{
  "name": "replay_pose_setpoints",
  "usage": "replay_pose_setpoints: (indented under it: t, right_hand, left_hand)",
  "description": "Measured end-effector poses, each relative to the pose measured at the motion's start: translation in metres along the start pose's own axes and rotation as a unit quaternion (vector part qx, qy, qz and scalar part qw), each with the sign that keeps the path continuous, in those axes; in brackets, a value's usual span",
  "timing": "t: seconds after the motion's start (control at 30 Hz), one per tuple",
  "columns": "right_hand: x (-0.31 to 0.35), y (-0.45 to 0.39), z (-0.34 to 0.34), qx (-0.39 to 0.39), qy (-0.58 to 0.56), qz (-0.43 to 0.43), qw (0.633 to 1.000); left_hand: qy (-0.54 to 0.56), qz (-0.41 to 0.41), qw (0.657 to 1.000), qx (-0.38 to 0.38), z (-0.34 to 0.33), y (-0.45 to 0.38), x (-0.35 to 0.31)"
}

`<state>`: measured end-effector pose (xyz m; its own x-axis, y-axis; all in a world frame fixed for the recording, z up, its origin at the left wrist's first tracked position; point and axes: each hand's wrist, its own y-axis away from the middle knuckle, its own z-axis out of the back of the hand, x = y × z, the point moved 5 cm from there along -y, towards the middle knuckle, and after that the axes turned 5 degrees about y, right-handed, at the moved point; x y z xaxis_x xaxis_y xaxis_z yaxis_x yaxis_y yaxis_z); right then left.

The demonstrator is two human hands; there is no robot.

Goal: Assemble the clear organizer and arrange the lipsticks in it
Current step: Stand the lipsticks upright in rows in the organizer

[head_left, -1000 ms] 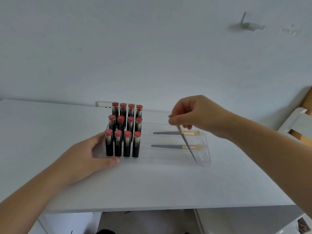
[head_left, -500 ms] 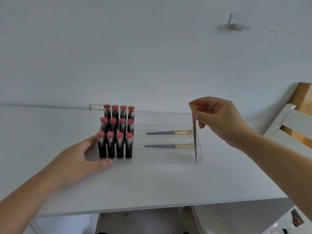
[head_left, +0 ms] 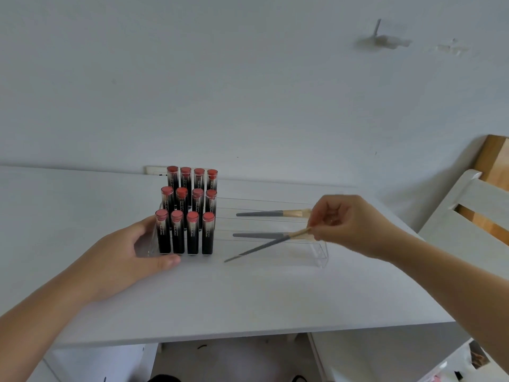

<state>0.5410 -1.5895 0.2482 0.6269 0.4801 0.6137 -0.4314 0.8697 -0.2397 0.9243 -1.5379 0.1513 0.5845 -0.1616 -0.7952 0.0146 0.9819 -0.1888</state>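
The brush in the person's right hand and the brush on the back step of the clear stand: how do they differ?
The held brush slants, its grey handle tip down at the front of the stand; the back brush lies flat along its step. The right hand pinches the held brush at its pale bristle end; nothing touches the back brush. Both have grey handles and pale bristles.

The organizer (head_left: 319, 255) sits on the table (head_left: 248, 299). Lipsticks (head_left: 190, 210) fill its 9 o'clock end; two brushes (head_left: 264, 213) lie toward 3 o'clock, a third (head_left: 259, 248) slanted before them.
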Motion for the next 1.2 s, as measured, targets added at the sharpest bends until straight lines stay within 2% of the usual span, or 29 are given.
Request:
replay_pose_setpoints:
  t: [0.1, 0.37, 0.63, 0.97, 1.07, 1.13, 1.2]
  right_hand:
    - [0.000, 0.009, -0.011, 0.009, 0.110, 0.047, 0.993]
    - [0.006, 0.018, -0.017, 0.015, 0.241, 0.093, 0.966]
    - [0.018, 0.024, -0.042, 0.048, 0.219, 0.100, 0.969]
    - [0.014, 0.028, -0.050, 0.069, 0.248, 0.085, 0.963]
    - [0.012, 0.030, -0.040, 0.012, 0.230, 0.108, 0.967]
    - [0.008, 0.033, -0.027, -0.090, 0.183, 0.109, 0.973]
    - [-0.009, 0.039, -0.016, -0.201, 0.111, 0.044, 0.972]
  left_hand:
    - [-0.002, 0.003, 1.000, 0.002, 0.000, 0.000, 0.000]
    - [-0.005, 0.006, 1.000, 0.002, 0.000, 0.001, -0.003]
    - [0.000, 0.003, 1.000, 0.003, 0.000, 0.002, -0.006]
    - [0.004, -0.005, 1.000, 0.004, 0.001, 0.003, -0.009]
    - [0.004, -0.012, 1.000, 0.005, 0.001, 0.003, -0.011]
    - [0.005, -0.012, 1.000, 0.003, 0.001, 0.003, -0.010]
    - [0.005, -0.014, 1.000, 0.002, 0.001, 0.003, -0.008]
